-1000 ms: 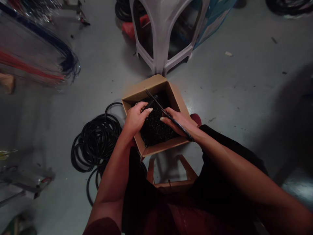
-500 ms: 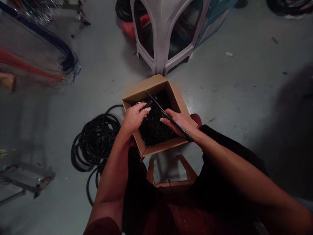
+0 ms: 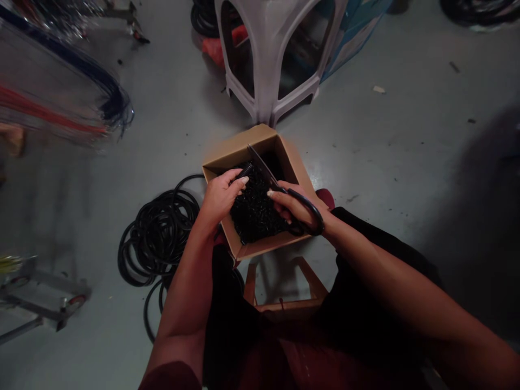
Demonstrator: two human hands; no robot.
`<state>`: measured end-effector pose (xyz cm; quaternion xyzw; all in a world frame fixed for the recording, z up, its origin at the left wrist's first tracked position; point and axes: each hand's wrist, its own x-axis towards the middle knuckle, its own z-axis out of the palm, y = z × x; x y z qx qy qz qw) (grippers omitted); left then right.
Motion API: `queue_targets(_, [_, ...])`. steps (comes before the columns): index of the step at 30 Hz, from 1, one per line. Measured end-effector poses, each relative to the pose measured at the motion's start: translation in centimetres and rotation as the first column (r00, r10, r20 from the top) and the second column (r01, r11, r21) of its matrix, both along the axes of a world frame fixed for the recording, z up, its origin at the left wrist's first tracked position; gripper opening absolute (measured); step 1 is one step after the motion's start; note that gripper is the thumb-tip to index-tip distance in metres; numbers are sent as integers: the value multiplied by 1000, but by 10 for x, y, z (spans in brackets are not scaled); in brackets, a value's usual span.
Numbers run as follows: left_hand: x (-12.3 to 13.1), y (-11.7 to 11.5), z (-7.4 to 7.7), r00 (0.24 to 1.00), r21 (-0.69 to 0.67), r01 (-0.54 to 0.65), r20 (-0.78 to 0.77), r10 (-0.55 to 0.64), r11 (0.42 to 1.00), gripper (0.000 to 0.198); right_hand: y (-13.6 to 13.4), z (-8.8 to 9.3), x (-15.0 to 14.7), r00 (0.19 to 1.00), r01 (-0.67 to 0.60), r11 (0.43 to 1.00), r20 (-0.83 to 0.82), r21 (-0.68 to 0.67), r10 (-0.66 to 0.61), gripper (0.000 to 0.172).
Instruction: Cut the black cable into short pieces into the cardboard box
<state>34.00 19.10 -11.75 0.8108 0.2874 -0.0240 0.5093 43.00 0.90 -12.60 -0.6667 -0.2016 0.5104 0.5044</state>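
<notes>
Over the cardboard box [image 3: 299,162], my left hand [image 3: 220,196] pinches a short black ribbed tube [image 3: 247,170] between thumb and fingers. My right hand [image 3: 294,201] is wrapped around a pair of scissors [image 3: 263,169] with black handles. The blades point up and left, close to the ribbed tube but apart from it. They look closed together. Beneath both hands, the box holds a heap of small black pieces [image 3: 260,216], too small and dark to make out singly.
Coiled black tubing [image 3: 158,238] lies on the floor left of the box. Beyond the box stands a light plastic stool [image 3: 266,59], with a blue box [image 3: 357,38] behind it. Bundles of blue wires [image 3: 81,65] and red wires [image 3: 52,114] are at upper left, a wheeled metal frame [image 3: 40,311] at lower left.
The scissors have turned in my right hand, so the blades' flat side and the handle loops now show. My left hand has shifted very slightly left with the ribbed tube.
</notes>
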Motion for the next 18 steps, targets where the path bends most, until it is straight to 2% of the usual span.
queue_targets(2, [0, 0, 0, 1000, -12, -12, 6, 12, 1000, 40, 0, -2, 0, 994, 35, 999, -108, 39, -30, 27])
queue_targets(5, [0, 0, -1, 1000, 5, -12, 2, 12, 1000, 40, 0, 0, 0, 991, 29, 998, -130, 54, -21, 30])
queue_targets(12, [2, -2, 2, 1000, 5, -16, 11, 16, 1000, 38, 2, 22, 2, 976, -51, 998, 209, -41, 59, 32])
queue_targets(18, [3, -2, 0, 999, -8, -47, 14, 47, 999, 39, 2, 25, 6, 947, -63, 996, 310, -67, 81, 40])
